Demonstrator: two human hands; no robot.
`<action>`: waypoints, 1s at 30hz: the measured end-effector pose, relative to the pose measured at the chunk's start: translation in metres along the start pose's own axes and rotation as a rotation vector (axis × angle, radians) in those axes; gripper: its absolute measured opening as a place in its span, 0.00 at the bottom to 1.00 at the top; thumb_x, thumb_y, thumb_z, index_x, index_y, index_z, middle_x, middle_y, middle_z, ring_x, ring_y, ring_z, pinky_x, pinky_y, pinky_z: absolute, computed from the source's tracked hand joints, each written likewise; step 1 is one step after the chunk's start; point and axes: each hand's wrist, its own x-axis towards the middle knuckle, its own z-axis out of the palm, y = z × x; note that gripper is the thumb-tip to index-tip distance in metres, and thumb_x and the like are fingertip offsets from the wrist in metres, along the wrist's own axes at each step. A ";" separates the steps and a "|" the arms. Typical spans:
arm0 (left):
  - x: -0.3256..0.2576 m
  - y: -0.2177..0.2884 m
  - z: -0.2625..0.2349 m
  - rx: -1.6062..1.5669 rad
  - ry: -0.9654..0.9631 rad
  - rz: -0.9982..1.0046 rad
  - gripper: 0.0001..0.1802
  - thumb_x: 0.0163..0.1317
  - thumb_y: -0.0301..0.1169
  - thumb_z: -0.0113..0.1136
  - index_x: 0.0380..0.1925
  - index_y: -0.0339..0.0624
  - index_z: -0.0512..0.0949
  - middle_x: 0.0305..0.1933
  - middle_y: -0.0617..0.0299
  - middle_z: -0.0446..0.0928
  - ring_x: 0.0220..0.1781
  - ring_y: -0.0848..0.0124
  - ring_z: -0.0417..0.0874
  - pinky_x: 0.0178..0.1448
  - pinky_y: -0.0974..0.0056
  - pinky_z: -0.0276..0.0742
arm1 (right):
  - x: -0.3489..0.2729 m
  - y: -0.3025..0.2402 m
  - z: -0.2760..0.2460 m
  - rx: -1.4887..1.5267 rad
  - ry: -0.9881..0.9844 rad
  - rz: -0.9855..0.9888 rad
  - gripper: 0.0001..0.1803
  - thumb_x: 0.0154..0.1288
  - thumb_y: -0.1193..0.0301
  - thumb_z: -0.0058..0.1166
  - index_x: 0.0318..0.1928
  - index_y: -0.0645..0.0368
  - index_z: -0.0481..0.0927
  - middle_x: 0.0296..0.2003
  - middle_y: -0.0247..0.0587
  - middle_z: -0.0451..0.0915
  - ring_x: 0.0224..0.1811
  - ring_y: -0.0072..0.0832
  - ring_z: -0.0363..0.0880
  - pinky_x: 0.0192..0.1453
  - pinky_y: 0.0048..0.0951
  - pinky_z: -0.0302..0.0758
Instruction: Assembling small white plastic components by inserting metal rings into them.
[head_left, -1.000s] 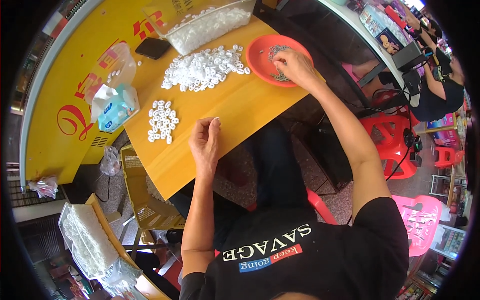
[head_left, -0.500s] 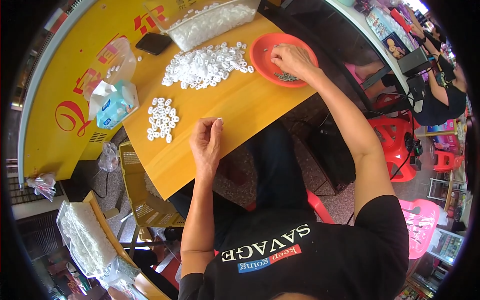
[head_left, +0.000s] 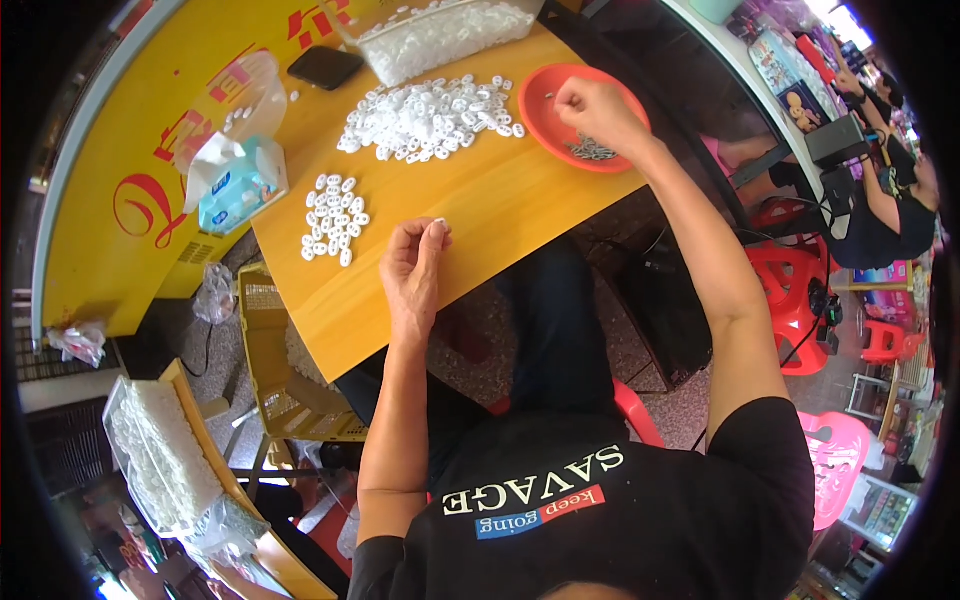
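Note:
My left hand [head_left: 412,265] is raised over the near edge of the wooden table [head_left: 480,235], thumb and finger pinching a small white plastic piece, mostly covered by the fingertips. Over the shallow red bowl [head_left: 530,118] my right hand [head_left: 600,115] is closed in a pinch; whatever it grips is too small to make out. Thin grey metal pieces, like small screws [head_left: 592,150], lie heaped in the bowl's near side. A large pile of white oval plastic pieces [head_left: 430,120] covers the middle of the table. Left of it lies a smaller, flatter group of the same pieces [head_left: 335,220].
Behind the pile stands a clear bin [head_left: 450,45] full of white pieces, beside a black phone [head_left: 326,67]. A blue tissue pack [head_left: 238,190] sits at the table's left edge. Below are a yellow crate [head_left: 262,320] and red stools [head_left: 790,290]. Another person works at far right.
My right hand has lifted slightly from the screws in the bowl, fingers still pinched. My left hand keeps its pinch. The whole view has shifted a little.

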 end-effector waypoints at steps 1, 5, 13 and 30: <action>0.001 -0.001 -0.003 0.000 0.023 -0.002 0.09 0.69 0.31 0.59 0.37 0.35 0.77 0.34 0.66 0.77 0.37 0.79 0.75 0.46 0.73 0.71 | 0.000 -0.004 0.004 0.164 0.073 0.019 0.10 0.63 0.70 0.56 0.41 0.63 0.80 0.30 0.42 0.83 0.30 0.27 0.81 0.35 0.28 0.77; 0.010 -0.006 -0.007 -0.146 -0.006 0.094 0.08 0.69 0.29 0.59 0.38 0.34 0.76 0.35 0.64 0.78 0.38 0.77 0.76 0.47 0.71 0.71 | -0.017 -0.029 -0.003 0.385 -0.045 0.174 0.15 0.70 0.73 0.53 0.53 0.67 0.79 0.35 0.33 0.81 0.31 0.15 0.76 0.40 0.18 0.75; 0.013 -0.008 -0.013 -0.295 -0.008 0.124 0.08 0.68 0.29 0.60 0.41 0.35 0.77 0.35 0.63 0.78 0.37 0.77 0.76 0.47 0.71 0.72 | -0.059 -0.126 0.091 0.932 -0.156 0.179 0.11 0.69 0.72 0.57 0.46 0.67 0.80 0.35 0.36 0.82 0.30 0.16 0.76 0.40 0.22 0.78; 0.013 -0.009 -0.015 -0.424 -0.010 0.113 0.09 0.66 0.28 0.62 0.40 0.35 0.75 0.36 0.62 0.78 0.36 0.75 0.77 0.43 0.70 0.73 | -0.062 -0.151 0.134 1.083 -0.023 0.297 0.11 0.68 0.68 0.59 0.44 0.64 0.81 0.34 0.32 0.80 0.28 0.15 0.72 0.36 0.20 0.74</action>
